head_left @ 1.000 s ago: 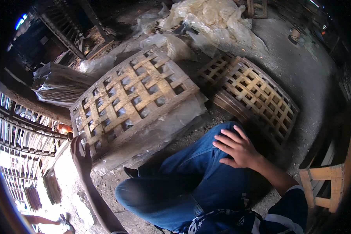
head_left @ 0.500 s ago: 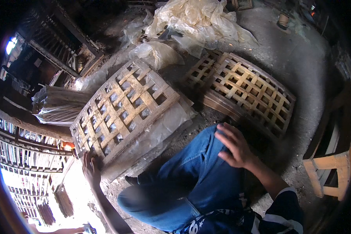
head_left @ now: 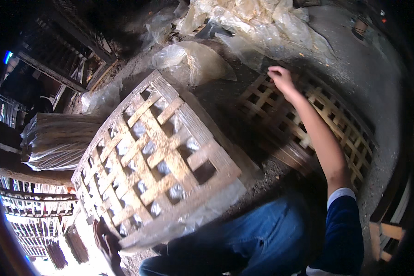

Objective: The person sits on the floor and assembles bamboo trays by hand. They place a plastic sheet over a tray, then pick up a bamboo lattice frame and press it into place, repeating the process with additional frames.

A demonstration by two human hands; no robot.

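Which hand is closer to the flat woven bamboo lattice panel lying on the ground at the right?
The right hand reaches to the flat woven bamboo lattice panel's far edge. The left hand is far off, beside the near lattice frame.

Our right hand (head_left: 280, 78) is no longer resting on the blue-jeaned knee (head_left: 262, 234); we're reaching it out w/ arm stretched, fingers now touching the far top edge of the flat lattice panel (head_left: 336, 124). Our left hand (head_left: 106, 239) is sitting lower, at the near corner of the big woven lattice crate (head_left: 156, 156), which is now looming closer & filling more of the view.
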